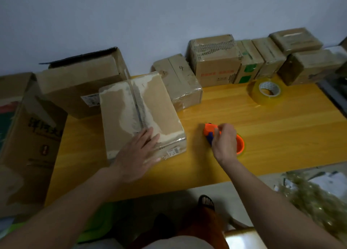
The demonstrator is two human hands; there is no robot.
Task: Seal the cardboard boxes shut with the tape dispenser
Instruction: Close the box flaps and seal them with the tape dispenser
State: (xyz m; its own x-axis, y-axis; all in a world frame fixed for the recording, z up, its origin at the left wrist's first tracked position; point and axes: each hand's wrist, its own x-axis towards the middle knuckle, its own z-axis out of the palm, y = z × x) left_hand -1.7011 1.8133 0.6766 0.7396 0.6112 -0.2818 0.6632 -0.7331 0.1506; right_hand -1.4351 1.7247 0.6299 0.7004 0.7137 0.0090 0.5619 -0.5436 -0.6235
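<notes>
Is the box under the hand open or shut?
Shut. The box has both top flaps folded flat, meeting along the middle seam, and the left hand rests flat on its near end.

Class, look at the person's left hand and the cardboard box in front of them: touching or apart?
Touching. The head view shows the left hand lying flat, fingers straight, on the near end of the cardboard box.

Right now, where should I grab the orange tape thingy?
Grip the orange tape dispenser by its handle, coming from above on the near side, as the right hand does. It lies flat on the table, roll end to the right.
</notes>
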